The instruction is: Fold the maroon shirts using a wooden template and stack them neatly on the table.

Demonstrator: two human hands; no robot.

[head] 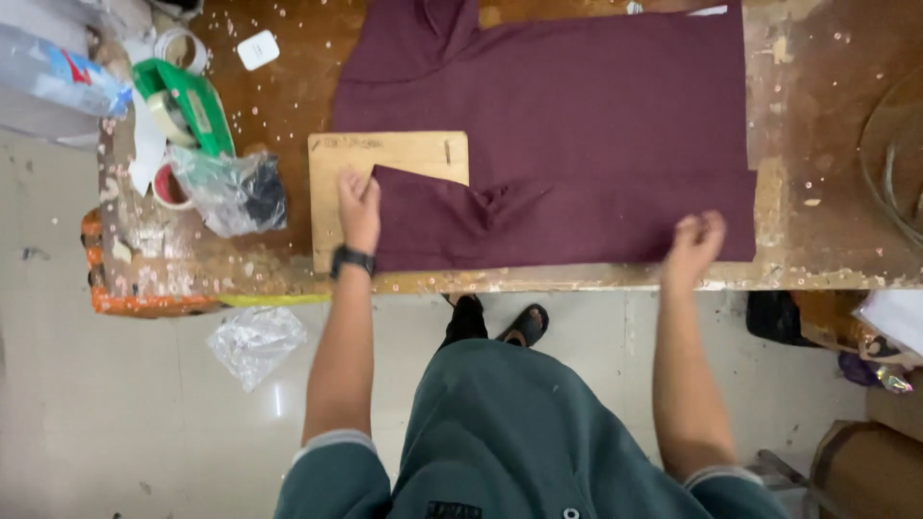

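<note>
- A dark maroon shirt [577, 125] lies spread flat on a worn, paint-flecked wooden table [827, 231], covering most of the middle of it, with its near edge close to the table's near edge.
- Part of the shirt is folded in at the near left, where the cloth bunches into small creases.
- A pale wooden board [385, 159] lies flat at the shirt's left side, partly under the folded cloth.
- The left hand [360, 207] rests on the board right at the corner of the folded cloth, fingers together and pressed down flat on it; a black watch [353, 259] sits on that wrist.
- The right hand [694, 245] is at the shirt's near right edge, fingers curled; it is blurred, so I cannot tell whether it pinches the cloth or only touches it.
- Further left on the table sit a crumpled clear plastic bag [231, 192], a green tape dispenser [187, 106], a roll of tape [183, 48] and a small white square thing [258, 50].
- On the pale floor, below the table's near left, lies another crumpled plastic bag [255, 341].
- The person wears a grey-green top; dark sandals [500, 322] show under the table edge.
</note>
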